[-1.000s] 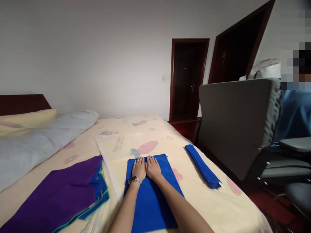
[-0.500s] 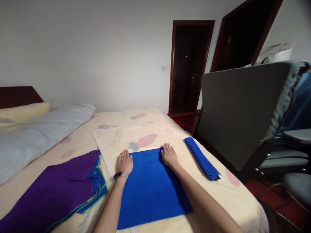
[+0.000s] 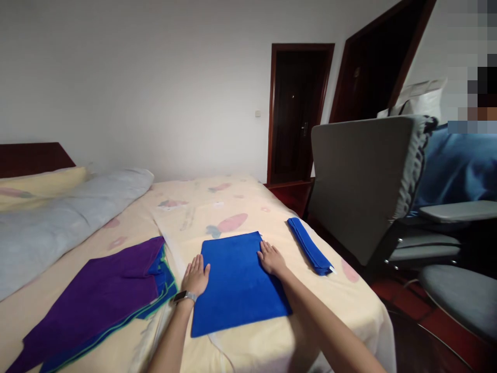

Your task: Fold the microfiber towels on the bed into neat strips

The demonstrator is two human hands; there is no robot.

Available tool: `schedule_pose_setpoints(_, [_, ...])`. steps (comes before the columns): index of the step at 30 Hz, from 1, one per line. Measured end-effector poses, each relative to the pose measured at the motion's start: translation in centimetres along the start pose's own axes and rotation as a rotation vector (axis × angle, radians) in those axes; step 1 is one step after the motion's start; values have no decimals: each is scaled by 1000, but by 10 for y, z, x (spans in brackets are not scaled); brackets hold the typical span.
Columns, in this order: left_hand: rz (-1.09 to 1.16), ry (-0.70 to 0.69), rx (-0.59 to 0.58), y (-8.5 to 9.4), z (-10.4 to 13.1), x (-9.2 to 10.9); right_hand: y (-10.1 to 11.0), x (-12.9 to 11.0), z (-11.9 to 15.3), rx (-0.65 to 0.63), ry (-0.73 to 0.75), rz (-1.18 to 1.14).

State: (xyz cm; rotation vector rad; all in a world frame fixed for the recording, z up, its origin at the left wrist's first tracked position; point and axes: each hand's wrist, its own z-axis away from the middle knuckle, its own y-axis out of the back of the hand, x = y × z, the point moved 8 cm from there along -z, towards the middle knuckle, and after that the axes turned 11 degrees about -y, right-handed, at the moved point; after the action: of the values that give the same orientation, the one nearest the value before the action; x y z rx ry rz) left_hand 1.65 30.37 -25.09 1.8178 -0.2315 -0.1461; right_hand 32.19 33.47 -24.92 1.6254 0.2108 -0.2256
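Observation:
A blue cloth (image 3: 236,285) lies spread flat on the bed in front of me. My left hand (image 3: 196,275) rests with its fingers stretched out at the cloth's left edge; a watch (image 3: 185,296) is on that wrist. At the upper right edge of the cloth, my right hand (image 3: 272,257) lies flat with fingers extended. To the right is a folded blue cloth strip (image 3: 309,246) with a small white tag at its near end. On the left lies a pile of cloths with a purple cloth (image 3: 104,285) on top and blue, green-edged ones beneath.
The bed (image 3: 248,199) has a cream sheet with a printed pattern. A grey quilt roll (image 3: 77,220) and a yellow pillow (image 3: 46,181) lie at the left. Beyond the bed's right side stand a grey panel (image 3: 357,181), a grey chair seat (image 3: 462,295) and a person in blue (image 3: 462,166).
Both hands have slid a little toward me along the cloth's sides, staying flat. The view has shifted slightly to the right, and a person in blue now shows more at the right edge.

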Motion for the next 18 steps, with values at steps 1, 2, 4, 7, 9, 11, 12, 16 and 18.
schedule_pose_setpoints(1, [-6,3,2,7,7,-4,7,7,4,8,-14,3])
schedule_pose_setpoints(2, [-12,1,10,16,14,-4,14,10,12,24,-22,6])
schedule_pose_setpoints(4, [-26,-20,51,37,32,6,24,6,36,76,-24,10])
schedule_pose_setpoints(7, [2,-174,178,67,64,48,26,-26,92,156,115,-39])
schedule_pose_setpoints(9, [52,-369,202,73,87,83,18,-50,130,143,288,-88])
schedule_pose_setpoints(11, [90,-518,137,63,107,103,8,-62,157,89,392,-105])
schedule_pose_setpoints(12, [101,-550,88,55,115,105,5,-60,165,63,402,-100])
schedule_pose_setpoints(16, [140,-516,-32,31,136,78,6,-29,167,-6,348,-84])
schedule_pose_setpoints(18, [147,-502,-32,34,144,64,13,-12,164,-43,332,-92])
